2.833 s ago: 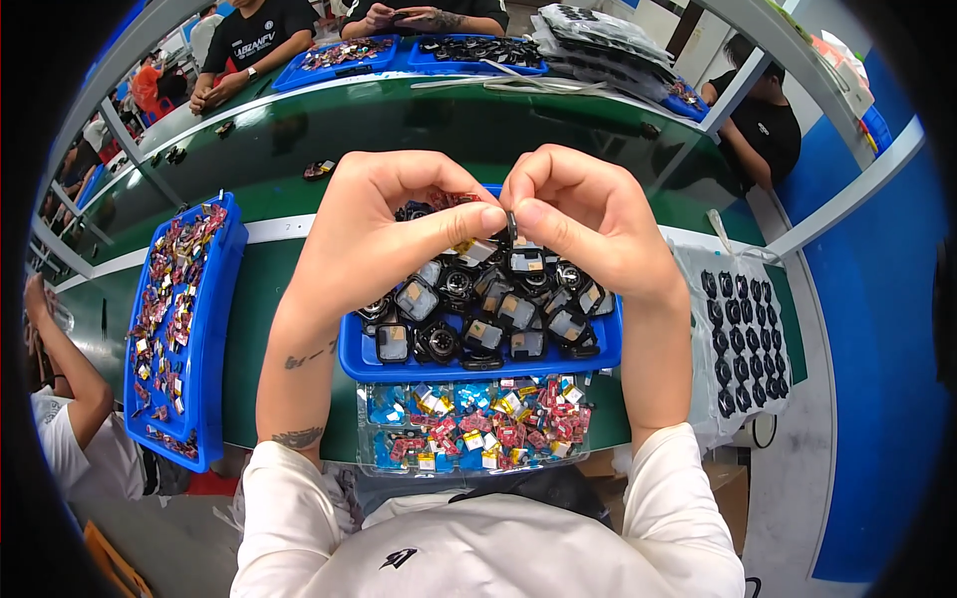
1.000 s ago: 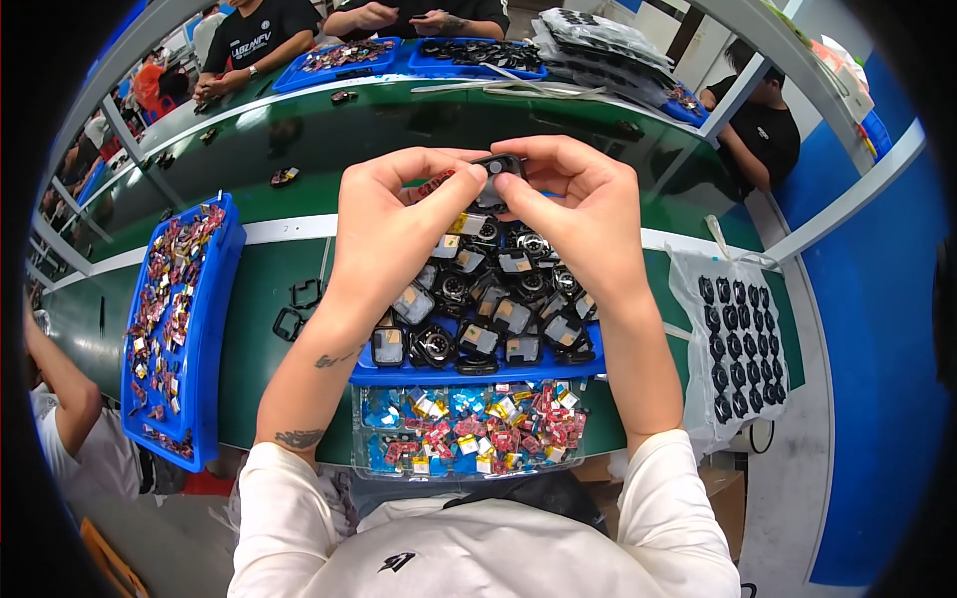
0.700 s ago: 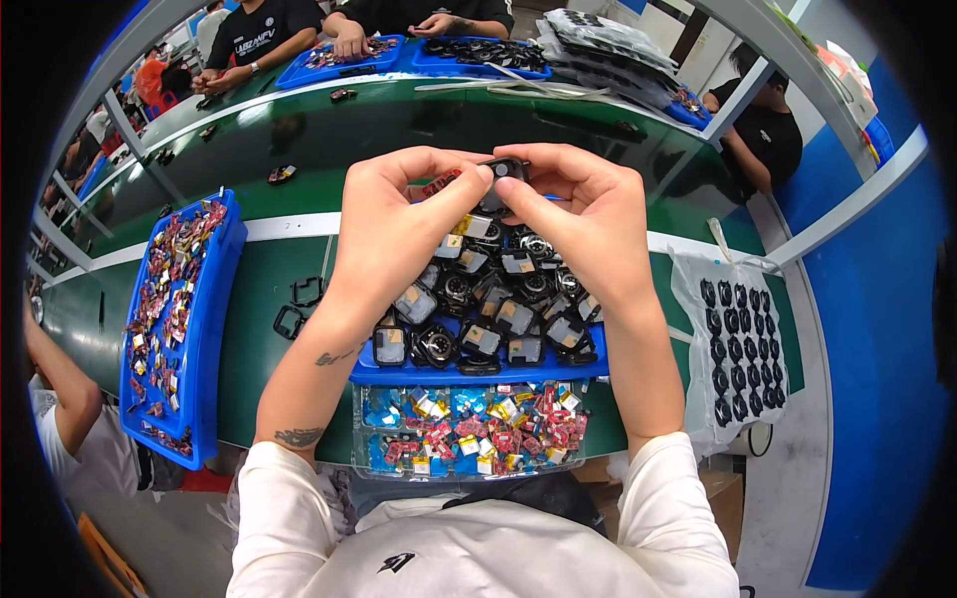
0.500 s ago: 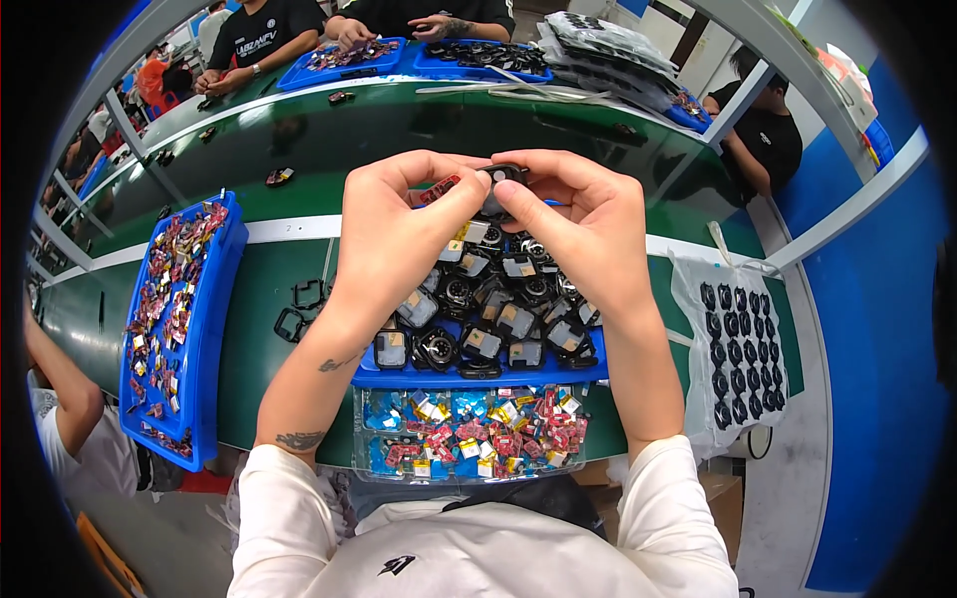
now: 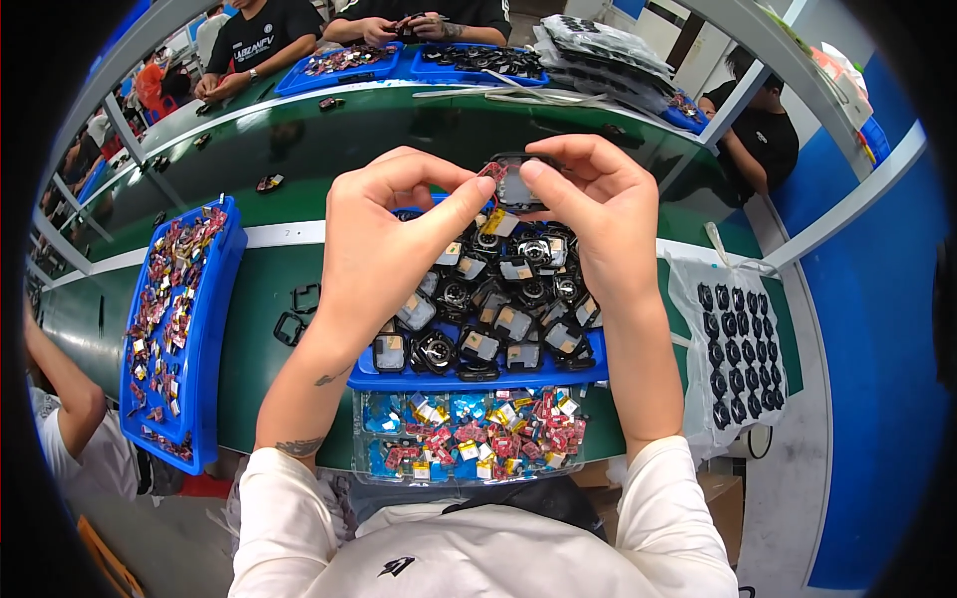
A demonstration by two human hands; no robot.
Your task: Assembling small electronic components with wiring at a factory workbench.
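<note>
Both hands pinch one small black part (image 5: 512, 185) above the far edge of the blue tray (image 5: 478, 377): left hand (image 5: 384, 234) from left, right hand (image 5: 598, 214) from right. Tray full of similar black parts; clear bin of coloured pieces (image 5: 469, 444) sits just near of it.

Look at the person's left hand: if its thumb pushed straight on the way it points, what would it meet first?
Probably the small black part pinched between both hands; the left hand thumb already points at it, with the right hand just beyond. Depth is uncertain.

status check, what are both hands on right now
Left hand and right hand pinch one small black square part. Held above blue tray of black parts. Nothing in the way.
</note>
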